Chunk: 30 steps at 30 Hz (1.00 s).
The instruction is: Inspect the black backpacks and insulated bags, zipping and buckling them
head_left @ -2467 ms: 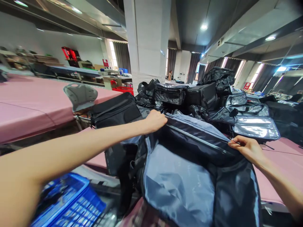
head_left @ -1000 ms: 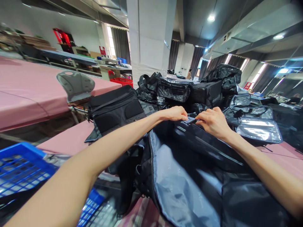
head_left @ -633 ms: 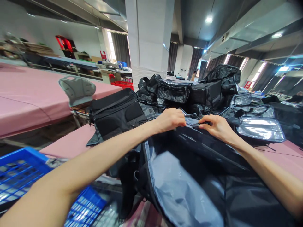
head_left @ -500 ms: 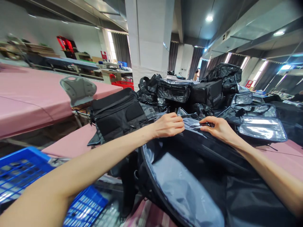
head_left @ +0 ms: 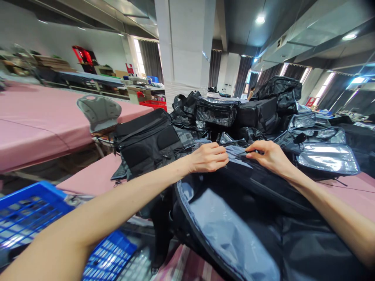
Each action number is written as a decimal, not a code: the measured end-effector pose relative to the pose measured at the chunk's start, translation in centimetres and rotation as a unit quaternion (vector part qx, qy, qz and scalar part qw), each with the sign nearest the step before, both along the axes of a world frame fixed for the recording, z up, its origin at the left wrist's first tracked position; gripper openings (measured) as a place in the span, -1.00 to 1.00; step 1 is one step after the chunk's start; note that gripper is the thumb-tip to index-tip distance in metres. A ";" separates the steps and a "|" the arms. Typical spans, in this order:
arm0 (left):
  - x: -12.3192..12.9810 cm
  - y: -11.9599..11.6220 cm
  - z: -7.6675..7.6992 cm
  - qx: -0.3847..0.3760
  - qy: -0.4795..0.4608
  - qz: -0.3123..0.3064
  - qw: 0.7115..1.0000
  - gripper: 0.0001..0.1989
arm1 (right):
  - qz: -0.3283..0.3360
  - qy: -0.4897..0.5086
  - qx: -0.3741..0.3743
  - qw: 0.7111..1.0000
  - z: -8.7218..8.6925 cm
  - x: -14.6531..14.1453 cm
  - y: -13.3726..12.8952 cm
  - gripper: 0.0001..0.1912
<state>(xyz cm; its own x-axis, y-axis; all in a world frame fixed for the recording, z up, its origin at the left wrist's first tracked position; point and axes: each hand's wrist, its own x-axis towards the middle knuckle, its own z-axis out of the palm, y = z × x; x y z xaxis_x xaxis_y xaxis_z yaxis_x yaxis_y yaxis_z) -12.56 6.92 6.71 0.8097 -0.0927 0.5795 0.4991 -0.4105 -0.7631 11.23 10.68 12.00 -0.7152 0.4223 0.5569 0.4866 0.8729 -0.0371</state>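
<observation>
A large black bag (head_left: 304, 234) lies open in front of me, its grey-blue lining (head_left: 225, 222) showing inside. At its far edge, my left hand (head_left: 208, 158) is closed on the bag's edge, fingertips against a fold of grey lining (head_left: 237, 152). My right hand (head_left: 268, 154), just across the fold, pinches a small dark tool with a thin tip (head_left: 242, 153). That tip points left at the grey fabric. Fingers hide most of the tool, so its exact kind does not show.
Black and camouflage bags (head_left: 216, 111) pile up behind, and a black backpack (head_left: 146, 144) lies at left. Blue plastic crates (head_left: 38, 195) stand at lower left. A grey chair (head_left: 99, 113) is beside a pink-covered table (head_left: 38, 117). A person (head_left: 251, 93) is far off.
My right hand has tipped slightly, its fingers closing in on the tool over the grey fold. My left hand keeps its place on the bag. The view has shifted a little.
</observation>
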 end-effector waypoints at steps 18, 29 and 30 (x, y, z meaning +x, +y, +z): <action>0.4 -0.3 -0.3 -0.006 -0.018 -0.007 1.000 -0.85 | -0.032 -0.110 0.182 0.977 -0.5 -0.4 -1.4 -0.93; 0.5 -0.5 -0.6 -0.006 -0.013 0.018 1.000 -0.84 | -0.054 -0.126 0.207 0.969 -0.1 -0.3 -2.3 -0.93; 0.5 -0.5 -0.6 -0.006 -0.014 0.017 1.000 -0.85 | -0.056 -0.135 0.213 0.966 -0.2 -0.3 -2.3 -0.92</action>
<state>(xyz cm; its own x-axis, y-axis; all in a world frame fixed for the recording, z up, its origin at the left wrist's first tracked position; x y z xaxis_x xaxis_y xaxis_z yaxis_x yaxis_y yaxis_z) -12.06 6.38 6.14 0.7961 -0.0586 0.6023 0.5331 -0.4030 -0.7439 10.91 8.35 11.83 -0.8213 0.2796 0.4973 0.5214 0.7218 0.4552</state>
